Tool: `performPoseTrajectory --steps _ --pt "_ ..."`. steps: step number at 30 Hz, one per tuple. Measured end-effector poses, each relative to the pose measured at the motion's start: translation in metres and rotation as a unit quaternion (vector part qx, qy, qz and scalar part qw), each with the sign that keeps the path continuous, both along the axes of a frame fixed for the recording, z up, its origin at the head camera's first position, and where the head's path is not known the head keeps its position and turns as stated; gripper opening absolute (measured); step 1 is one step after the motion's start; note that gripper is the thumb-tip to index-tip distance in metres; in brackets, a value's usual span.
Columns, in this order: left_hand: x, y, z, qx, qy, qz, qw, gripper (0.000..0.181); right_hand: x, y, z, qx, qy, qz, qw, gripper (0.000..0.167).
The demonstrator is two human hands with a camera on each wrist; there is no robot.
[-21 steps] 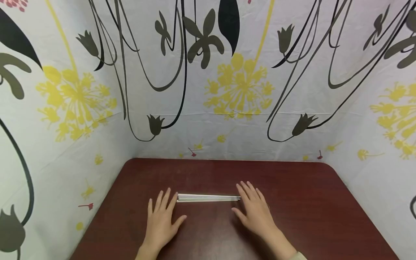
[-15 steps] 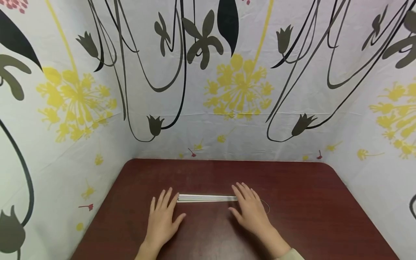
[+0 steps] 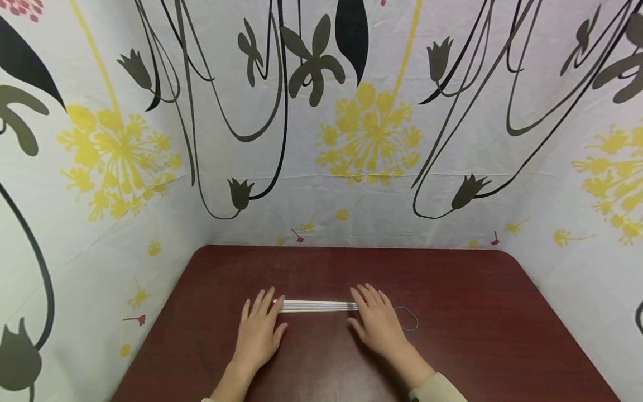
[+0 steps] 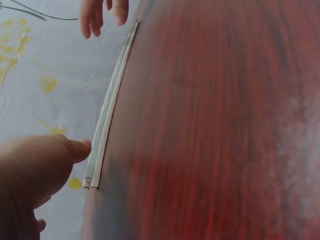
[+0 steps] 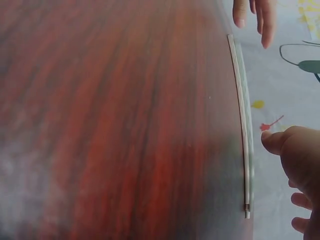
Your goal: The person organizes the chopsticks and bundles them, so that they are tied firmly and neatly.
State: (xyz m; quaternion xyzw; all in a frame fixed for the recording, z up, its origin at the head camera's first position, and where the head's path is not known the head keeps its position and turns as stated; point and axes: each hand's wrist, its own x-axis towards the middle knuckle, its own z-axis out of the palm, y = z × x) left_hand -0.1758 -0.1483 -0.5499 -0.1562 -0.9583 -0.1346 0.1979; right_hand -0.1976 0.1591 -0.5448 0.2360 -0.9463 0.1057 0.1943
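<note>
While one bundle of white strips (image 3: 318, 306), number unclear, lies on one table (image 3: 321, 363), the left hand (image 3: 260, 332) and right hand (image 3: 378, 324) are at its opposite ends, unclenched; one thin loop (image 3: 417, 320) lies beside the latter.

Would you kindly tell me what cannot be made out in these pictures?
Head view: right ends of the white sticks, hidden behind the right hand.
Head view: part of the thin loop, behind that same hand.
Head view: exact number of white sticks, too small and closely packed.
Left wrist view: part of the left hand, cut off by the left edge.
</note>
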Motion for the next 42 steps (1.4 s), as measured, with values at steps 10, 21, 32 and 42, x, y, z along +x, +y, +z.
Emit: performPoseTrajectory --steps 10,21,32,42 --pt "-0.008 0.003 -0.006 -0.04 -0.037 0.001 0.9985 0.06 -0.006 -0.011 -0.007 0.028 -0.002 0.001 0.9996 0.065" --pt "-0.013 0.008 -0.006 -0.063 -0.043 0.0 0.9971 0.054 -0.014 -0.02 -0.016 0.052 0.02 0.017 0.9983 0.055" --pt "-0.02 0.009 -0.011 -0.096 -0.069 -0.001 0.993 0.072 -0.021 -0.031 -0.015 0.085 0.007 0.017 0.9962 0.045" --pt "-0.027 0.015 -0.012 -0.098 -0.073 -0.016 0.9924 0.067 -0.028 -0.036 -0.017 0.087 -0.003 0.023 0.9959 0.044"
